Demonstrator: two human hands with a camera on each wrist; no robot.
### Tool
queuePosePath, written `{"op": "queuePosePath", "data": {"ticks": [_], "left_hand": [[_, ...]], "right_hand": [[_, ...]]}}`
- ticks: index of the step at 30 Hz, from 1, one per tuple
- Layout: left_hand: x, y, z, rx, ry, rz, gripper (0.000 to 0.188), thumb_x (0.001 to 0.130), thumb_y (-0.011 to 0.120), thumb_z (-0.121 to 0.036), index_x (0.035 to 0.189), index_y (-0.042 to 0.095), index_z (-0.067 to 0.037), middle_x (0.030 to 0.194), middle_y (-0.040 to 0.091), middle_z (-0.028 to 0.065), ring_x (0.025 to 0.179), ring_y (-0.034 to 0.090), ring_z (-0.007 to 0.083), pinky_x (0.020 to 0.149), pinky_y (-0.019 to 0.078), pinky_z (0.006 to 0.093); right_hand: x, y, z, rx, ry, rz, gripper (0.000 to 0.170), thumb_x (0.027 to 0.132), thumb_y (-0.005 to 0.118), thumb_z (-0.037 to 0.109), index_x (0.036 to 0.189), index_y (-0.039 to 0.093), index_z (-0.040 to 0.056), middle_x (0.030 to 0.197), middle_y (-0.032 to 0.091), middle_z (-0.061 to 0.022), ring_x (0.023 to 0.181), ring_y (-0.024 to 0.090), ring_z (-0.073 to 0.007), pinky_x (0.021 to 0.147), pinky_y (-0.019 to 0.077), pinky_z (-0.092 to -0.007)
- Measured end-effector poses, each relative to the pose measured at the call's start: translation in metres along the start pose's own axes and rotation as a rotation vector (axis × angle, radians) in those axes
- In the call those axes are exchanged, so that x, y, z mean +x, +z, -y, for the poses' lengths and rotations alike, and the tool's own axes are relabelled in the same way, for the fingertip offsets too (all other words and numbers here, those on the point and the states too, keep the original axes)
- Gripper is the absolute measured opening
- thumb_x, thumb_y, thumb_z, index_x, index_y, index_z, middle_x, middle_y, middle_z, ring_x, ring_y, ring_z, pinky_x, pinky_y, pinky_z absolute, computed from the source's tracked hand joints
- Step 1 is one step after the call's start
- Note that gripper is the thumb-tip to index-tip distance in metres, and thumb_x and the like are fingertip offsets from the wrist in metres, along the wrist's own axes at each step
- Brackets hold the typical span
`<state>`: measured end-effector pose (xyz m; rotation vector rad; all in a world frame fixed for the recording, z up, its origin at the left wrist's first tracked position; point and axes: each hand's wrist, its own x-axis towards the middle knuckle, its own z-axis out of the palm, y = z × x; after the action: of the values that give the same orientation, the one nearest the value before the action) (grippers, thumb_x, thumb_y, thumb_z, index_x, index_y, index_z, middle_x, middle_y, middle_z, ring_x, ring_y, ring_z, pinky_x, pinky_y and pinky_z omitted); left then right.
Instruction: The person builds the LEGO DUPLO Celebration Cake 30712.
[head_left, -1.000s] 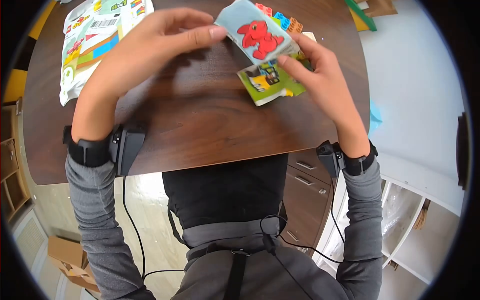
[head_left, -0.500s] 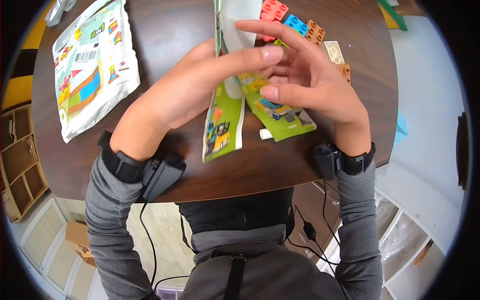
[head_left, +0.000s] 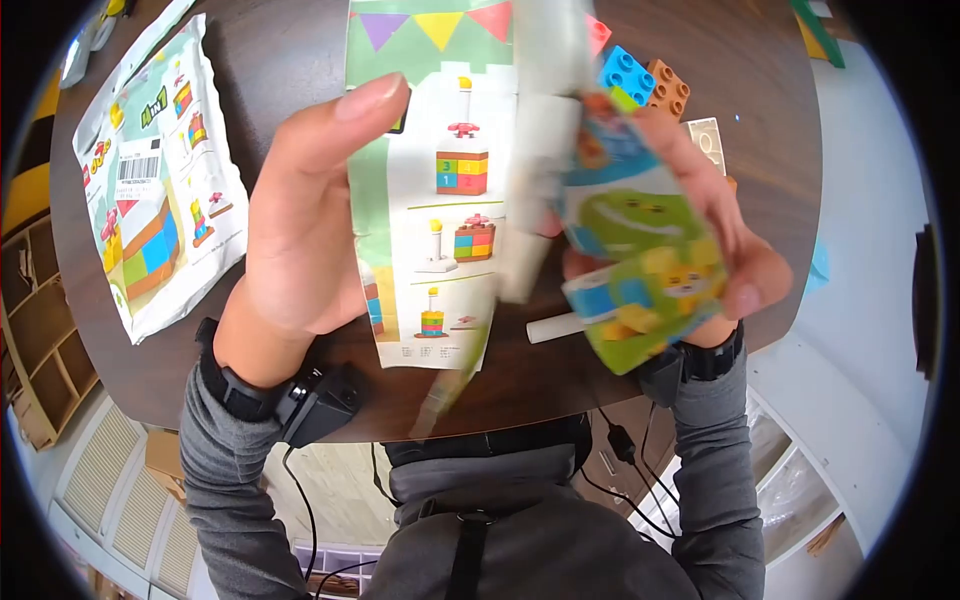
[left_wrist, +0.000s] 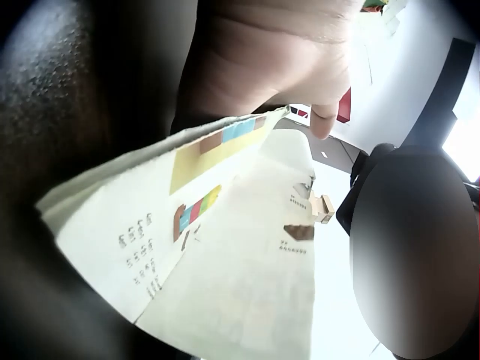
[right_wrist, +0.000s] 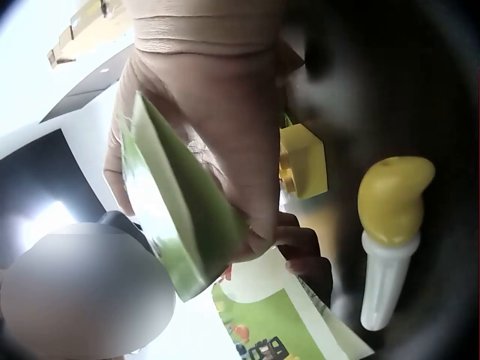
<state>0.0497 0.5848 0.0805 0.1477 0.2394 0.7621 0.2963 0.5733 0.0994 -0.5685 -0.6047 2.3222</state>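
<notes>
Between the hands a folded paper instruction leaflet (head_left: 440, 250) is spread, its left panels printed with brick-built cakes and bunting. My left hand (head_left: 300, 220) holds the left side, thumb in front and the other fingers hidden behind the paper. On the other side, my right hand (head_left: 738, 235) grips a colourful end panel with a green animal face and a lion. The middle folds are blurred. In the right wrist view, a toy candle (right_wrist: 390, 202) with a yellow flame lies beside the right hand; its white stem shows below the leaflet in the head view.
A white printed toy-brick bag (head_left: 160, 190) lies at the table's left. Behind the right hand are a blue brick (head_left: 627, 75), a brown brick (head_left: 668, 88) and a pale brick (head_left: 705, 140). The table's front edge runs close before the person's body.
The leaflet has turned and been spread from a folded packet, its cake panels now facing up. The hands have moved apart sideways, and the view has shifted.
</notes>
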Motion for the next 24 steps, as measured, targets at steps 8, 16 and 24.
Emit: {"op": "queuePosePath", "data": {"ticks": [8,16,24], "left_hand": [[-0.005,-0.025,0.001,-0.248,0.03,0.225,0.082,0.091,0.035,-0.065,0.144,0.036,-0.002,0.142,0.045,0.0186,0.124,0.05,0.0359,0.102,0.0403,0.0484],[-0.015,-0.062,0.006,-0.167,0.098,0.229,0.083,0.09,0.034,-0.069,0.145,0.036,-0.006,0.145,0.043,0.0142,0.128,0.047,0.0313,0.105,0.0382,0.0445],[-0.01,-0.038,-0.017,-0.074,-0.069,0.334,0.09,0.086,0.034,-0.075,0.147,0.034,-0.009,0.146,0.042,0.0126,0.13,0.045,0.0326,0.105,0.0371,0.0448]], "right_hand": [[-0.004,-0.003,0.002,0.192,-0.176,0.279,0.086,0.061,0.072,0.018,0.138,0.035,0.0063,0.116,0.045,-0.0103,0.109,0.049,-0.0328,0.104,0.0384,-0.0482],[0.015,-0.038,0.004,0.317,-0.384,0.428,0.078,0.068,0.071,0.024,0.136,0.037,0.0106,0.085,0.058,0.0012,0.087,0.056,-0.0234,0.103,0.0393,-0.039],[0.01,-0.042,0.011,0.427,-0.432,0.38,0.072,0.071,0.071,0.03,0.133,0.039,0.0119,0.078,0.057,0.0046,0.079,0.055,-0.0203,0.101,0.0418,-0.0417]]}}
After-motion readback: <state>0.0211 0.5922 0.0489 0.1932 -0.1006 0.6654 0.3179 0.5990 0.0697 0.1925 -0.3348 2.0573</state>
